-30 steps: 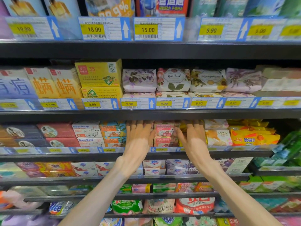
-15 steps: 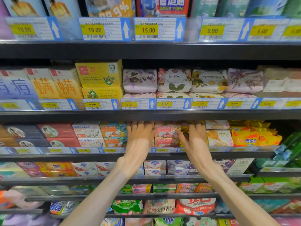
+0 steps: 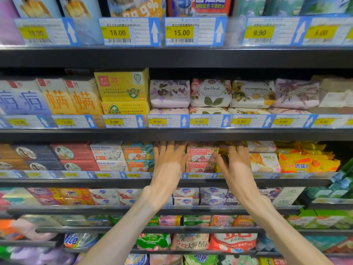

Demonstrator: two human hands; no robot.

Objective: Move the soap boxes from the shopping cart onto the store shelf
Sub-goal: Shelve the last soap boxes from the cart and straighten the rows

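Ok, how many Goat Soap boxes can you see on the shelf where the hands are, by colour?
White Goat Soap boxes: 2
Orange Goat Soap boxes: 2
Pink Goat Soap boxes: 2
Total: 6 in view. Each colour is a stack of two. The left hand covers the gap between orange and pink, so more may be hidden there.

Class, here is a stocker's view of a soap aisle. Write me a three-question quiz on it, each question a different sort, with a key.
1. True or false: the left hand lies flat with straight fingers against the third shelf's boxes.
2. Which soap stack stands between the two hands? A) pink Goat Soap boxes B) Rose Floral bar C) MeLy box
3. Fill in: the price tag top centre reads ____.

Key: 1 true; 2 A; 3 15.00. The right hand reaches in at yellow packs; its grip cannot be told.
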